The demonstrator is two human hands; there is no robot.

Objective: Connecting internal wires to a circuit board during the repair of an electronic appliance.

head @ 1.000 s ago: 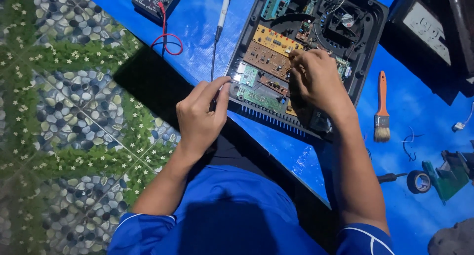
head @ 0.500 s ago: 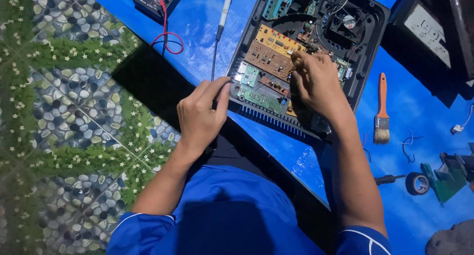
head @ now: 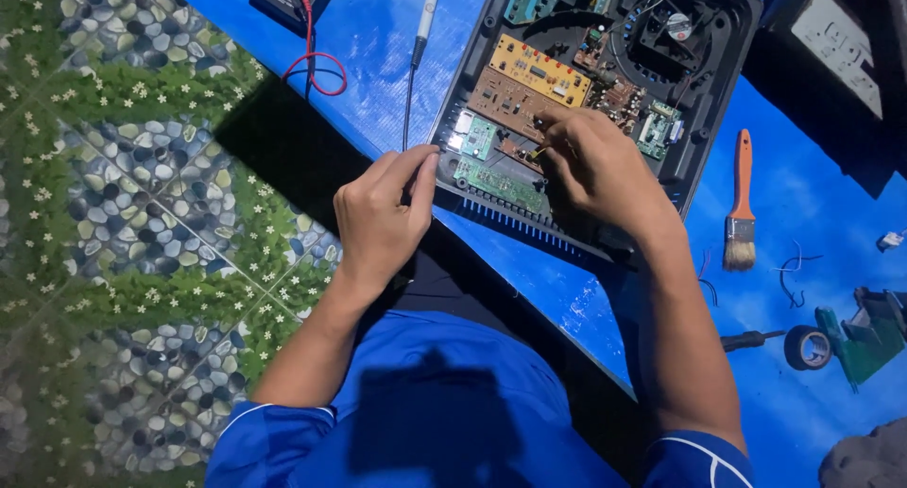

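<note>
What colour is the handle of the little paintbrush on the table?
Orange. The paintbrush lies on the blue table; the head view shows it best.

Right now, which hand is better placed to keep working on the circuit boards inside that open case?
Right hand: its fingers rest on the circuit boards. The left hand only grips the open case at its edge.

Blue short-sleeved shirt, white-trimmed cuffs, bare forearms, no gloves

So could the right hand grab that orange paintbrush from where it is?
Probably yes. The paintbrush lies in the open on the blue table, just beside the right hand's forearm, with nothing on top of it. The hand is busy inside the open black case, so it would have to lift out first.
</note>
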